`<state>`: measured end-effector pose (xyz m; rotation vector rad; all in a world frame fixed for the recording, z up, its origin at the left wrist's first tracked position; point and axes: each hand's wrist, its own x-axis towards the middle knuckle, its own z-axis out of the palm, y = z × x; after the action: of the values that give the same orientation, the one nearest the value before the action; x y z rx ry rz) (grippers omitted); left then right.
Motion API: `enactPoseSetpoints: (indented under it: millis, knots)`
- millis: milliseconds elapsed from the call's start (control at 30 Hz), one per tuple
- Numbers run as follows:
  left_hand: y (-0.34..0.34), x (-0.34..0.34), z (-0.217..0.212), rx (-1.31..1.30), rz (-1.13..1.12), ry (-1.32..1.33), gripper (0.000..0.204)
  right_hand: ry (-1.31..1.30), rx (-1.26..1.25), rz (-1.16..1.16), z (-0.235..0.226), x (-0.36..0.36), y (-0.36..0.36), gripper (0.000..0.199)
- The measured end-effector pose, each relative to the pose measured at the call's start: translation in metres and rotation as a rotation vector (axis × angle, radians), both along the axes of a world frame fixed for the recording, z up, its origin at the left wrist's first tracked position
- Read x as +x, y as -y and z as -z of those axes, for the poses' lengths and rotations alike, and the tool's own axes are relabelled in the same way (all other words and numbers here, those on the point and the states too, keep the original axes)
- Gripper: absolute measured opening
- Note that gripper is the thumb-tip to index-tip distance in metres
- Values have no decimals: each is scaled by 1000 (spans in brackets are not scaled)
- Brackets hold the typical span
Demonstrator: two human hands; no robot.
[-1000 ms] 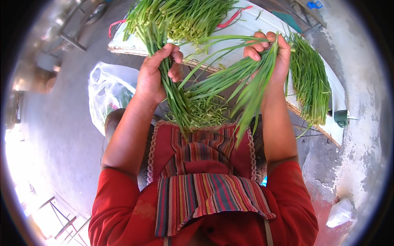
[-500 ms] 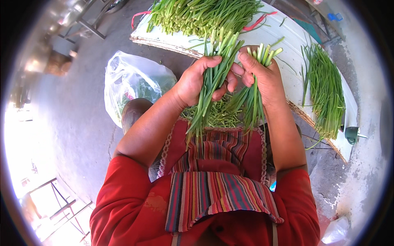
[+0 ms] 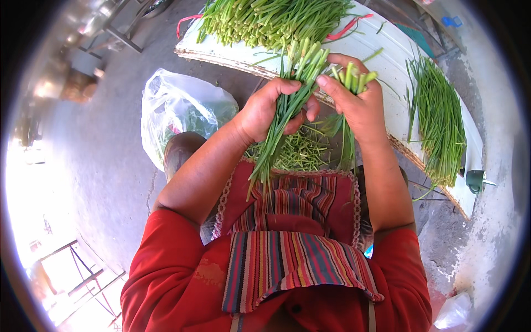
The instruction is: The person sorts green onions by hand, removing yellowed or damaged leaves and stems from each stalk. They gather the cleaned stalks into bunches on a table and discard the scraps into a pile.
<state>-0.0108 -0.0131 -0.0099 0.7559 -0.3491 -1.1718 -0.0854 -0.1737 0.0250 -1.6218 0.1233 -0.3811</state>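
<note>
Left hand point(image 3: 264, 113) held a left bunch point(image 3: 274, 146) of long, thin green stalks; grip clamped on it, thumb across the front, fingers curled round from the right. Cut ends pointed up, thick, pale yellow-green, unevenly levelled; darker flat leaves ran down below the hand, tapering to loose tips in front of a striped apron point(image 3: 298, 271). Right hand point(image 3: 362, 110) had a smaller right bunch point(image 3: 354, 80), grip closed on it between thumb and fingers, pale ends up, leaves hanging beneath. Both bunches were above the lap, just beside each other, tops in line of view with the edge of a white counter point(image 3: 398, 66).

On the counter: large pile point(image 3: 276, 22) of the same stalks, ends toward the person, red tie point(image 3: 349, 26) at its right; separate bundle point(image 3: 440, 122) farther right, greener, leaf ends up. Short green trimmings point(image 3: 301, 152) lay below the hands.

Hidden or unclear: middle of each bunch covered by the hands; right fingers partly behind the stalks; could not tell if right fingertips touched the left bunch. Top of the pile cut off by the frame. Contents of the clear plastic bag point(image 3: 182, 110) blurred by the film, greenish. Far left washed out by glare.
</note>
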Motion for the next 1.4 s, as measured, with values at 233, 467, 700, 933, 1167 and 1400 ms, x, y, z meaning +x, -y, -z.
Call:
enactPoseSetpoints:
  millis: [233,467,700,933,1167,1400]
  knots:
    - [0,-2,-1,5,-182,0,41,-44,18,-2,-3,-3,3,15]
    - [-2,3,1,-102,-175,105,43,31,144,88,-1,-1,3,27]
    - [-1,1,1,-160,-213,63,40,-189,625,-121,1,-2,3,30]
    - [0,0,1,-27,-275,225,40,-245,493,-87,6,0,-1,20]
    - [-1,-4,-8,143,-409,459,38,-293,309,-147,-2,-4,-3,18]
    - [-7,4,-3,83,-350,415,38,-188,597,-267,-3,-7,18,26]
